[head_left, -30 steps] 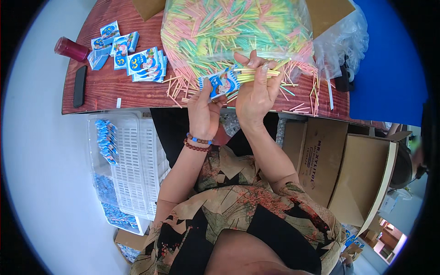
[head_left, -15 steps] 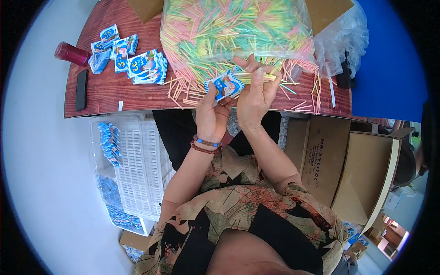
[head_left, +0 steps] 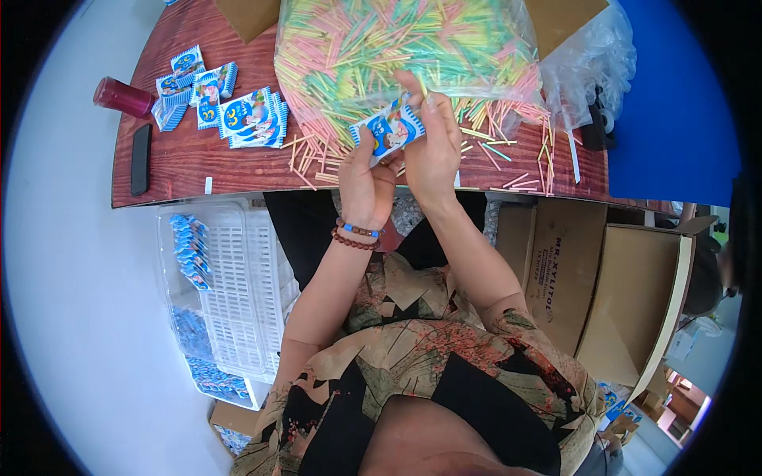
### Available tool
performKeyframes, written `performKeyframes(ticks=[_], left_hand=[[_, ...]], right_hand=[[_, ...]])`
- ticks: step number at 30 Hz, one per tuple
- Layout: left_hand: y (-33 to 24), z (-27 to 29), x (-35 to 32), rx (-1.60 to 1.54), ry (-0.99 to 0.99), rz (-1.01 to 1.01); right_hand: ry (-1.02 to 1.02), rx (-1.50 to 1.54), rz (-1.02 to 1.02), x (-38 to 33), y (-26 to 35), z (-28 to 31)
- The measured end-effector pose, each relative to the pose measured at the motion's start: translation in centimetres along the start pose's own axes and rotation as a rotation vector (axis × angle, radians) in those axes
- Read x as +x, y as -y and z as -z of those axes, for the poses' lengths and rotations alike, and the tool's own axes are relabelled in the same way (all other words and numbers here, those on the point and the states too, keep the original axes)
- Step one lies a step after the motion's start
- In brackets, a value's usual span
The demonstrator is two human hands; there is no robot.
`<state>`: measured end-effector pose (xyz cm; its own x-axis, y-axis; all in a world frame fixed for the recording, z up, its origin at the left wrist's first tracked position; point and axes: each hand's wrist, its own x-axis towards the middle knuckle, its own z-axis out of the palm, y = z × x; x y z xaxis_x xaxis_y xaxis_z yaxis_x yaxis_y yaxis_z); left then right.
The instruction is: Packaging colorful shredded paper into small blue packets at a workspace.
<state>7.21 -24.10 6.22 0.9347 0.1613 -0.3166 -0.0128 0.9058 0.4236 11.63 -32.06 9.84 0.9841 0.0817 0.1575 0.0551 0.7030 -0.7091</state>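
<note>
My left hand [head_left: 367, 181] is closed on a small blue-and-white packet [head_left: 390, 135], with the thumb on its printed face. At the packet's right end is my right hand [head_left: 435, 151], its thumb and fingers closed. A pale yellow thin stick [head_left: 424, 86] shows between its fingertips; the palm hides how many sticks it holds. Just beyond both hands, a large clear plastic bag [head_left: 413, 47] lies full of pink, yellow and green thin sticks. Loose sticks [head_left: 317, 163] spill from it onto the red wood-grain table [head_left: 246, 170].
Several similar packets [head_left: 252, 117] lie on the table's left, near a dark red cup [head_left: 124, 96] and a black bar-shaped object [head_left: 141, 159]. White baskets [head_left: 238, 285] stand below left. An open cardboard box [head_left: 627, 309] is below right. Crumpled clear plastic [head_left: 595, 59] lies at the far right.
My right hand has moved left, closer to the packet's right end. The yellow sticks that stuck out to the right of its thumb are now mostly hidden.
</note>
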Motion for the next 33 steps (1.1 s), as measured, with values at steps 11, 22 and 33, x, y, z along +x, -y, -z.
performKeyframes(ticks=[11,22,33], left_hand=[[-2.4,2.3,1.0,-0.138,0.021,-0.039],[-2.7,2.6,0.1,-0.087,-0.011,-0.024],[-2.2,3.2,0.0,-0.094,-0.02,-0.018]], right_hand=[[0.478,-1.289,0.219,3.3,6.8,9.5],[0.906,-1.907,0.223,2.5,8.5,9.7],[0.99,-1.889,0.12,3.7,6.7,10.6]])
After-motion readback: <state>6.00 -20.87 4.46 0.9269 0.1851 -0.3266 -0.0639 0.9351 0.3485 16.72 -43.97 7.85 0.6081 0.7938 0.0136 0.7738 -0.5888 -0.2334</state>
